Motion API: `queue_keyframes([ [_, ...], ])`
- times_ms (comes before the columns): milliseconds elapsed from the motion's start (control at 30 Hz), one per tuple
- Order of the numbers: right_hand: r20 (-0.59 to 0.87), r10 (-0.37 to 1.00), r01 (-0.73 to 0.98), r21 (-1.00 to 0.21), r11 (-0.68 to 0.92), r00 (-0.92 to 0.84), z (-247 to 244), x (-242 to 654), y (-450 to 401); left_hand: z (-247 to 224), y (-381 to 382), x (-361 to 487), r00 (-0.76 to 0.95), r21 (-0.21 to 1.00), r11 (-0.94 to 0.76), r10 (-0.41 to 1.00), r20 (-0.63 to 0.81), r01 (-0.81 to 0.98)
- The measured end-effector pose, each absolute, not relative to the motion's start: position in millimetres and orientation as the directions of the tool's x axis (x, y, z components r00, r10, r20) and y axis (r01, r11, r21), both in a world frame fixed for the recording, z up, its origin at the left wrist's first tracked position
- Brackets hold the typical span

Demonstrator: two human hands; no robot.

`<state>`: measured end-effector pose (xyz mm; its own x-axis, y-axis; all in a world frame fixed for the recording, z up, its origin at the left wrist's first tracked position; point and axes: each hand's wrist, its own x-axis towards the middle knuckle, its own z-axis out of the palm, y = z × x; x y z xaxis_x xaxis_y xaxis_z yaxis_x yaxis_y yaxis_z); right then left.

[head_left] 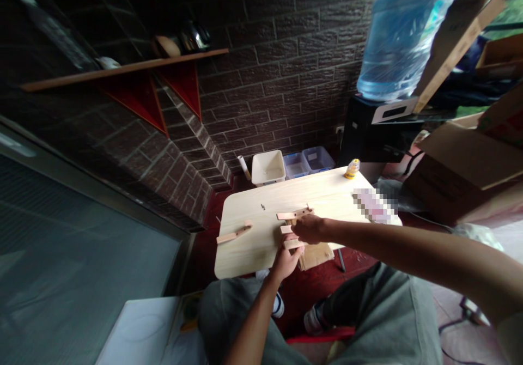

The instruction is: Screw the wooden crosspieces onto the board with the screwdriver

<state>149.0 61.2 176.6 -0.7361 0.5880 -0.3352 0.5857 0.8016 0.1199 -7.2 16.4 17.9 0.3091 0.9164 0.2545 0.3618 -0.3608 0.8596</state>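
Dark brick-patterned wall (253,81) behind a smooth, round-cornered table (249,204) of pale wood grain.
Near its front edge, the left hand (287,260) is closed around the nearest flat bar of a slatted wooden piece (288,216); the right hand (309,229) bends over it, its exact grip hidden. Leftward lies a slim wooden strip (232,236) with a blocky end; beyond, small dark screw-like bits (263,207).

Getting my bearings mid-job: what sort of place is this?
Probably a small indoor workroom or storage corner: there's a water dispenser with a large blue bottle, cardboard boxes at the right, and a light table bearing wooden pieces.
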Motion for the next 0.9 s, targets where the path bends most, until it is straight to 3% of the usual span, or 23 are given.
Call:
queue_keyframes([
  [233,-0.31,0.675,0.661,0.166,0.731,-0.669,182.4,147.7,53.9,15.3,15.6,-5.8,0.273,0.84,-0.391,0.913,0.302,0.377],
  [333,-0.258,0.645,0.625,0.165,0.763,-0.719,186.0,153.6,53.8,16.4,15.8,-5.6,0.285,0.837,-0.402,0.907,0.309,0.372],
  [600,-0.311,0.544,0.545,0.09,0.833,-0.78,184.5,156.6,57.7,13.7,16.4,-8.2,0.294,0.858,-0.365,0.918,0.266,0.361],
  [700,-0.308,0.572,0.581,0.071,0.811,-0.76,182.4,153.8,56.6,14.0,16.3,-8.0,0.305,0.867,-0.359,0.917,0.258,0.345],
  [900,-0.296,0.654,0.645,0.142,0.751,-0.696,179.4,147.6,54.5,18.6,15.3,-6.4,0.3,0.859,-0.378,0.912,0.28,0.347],
])
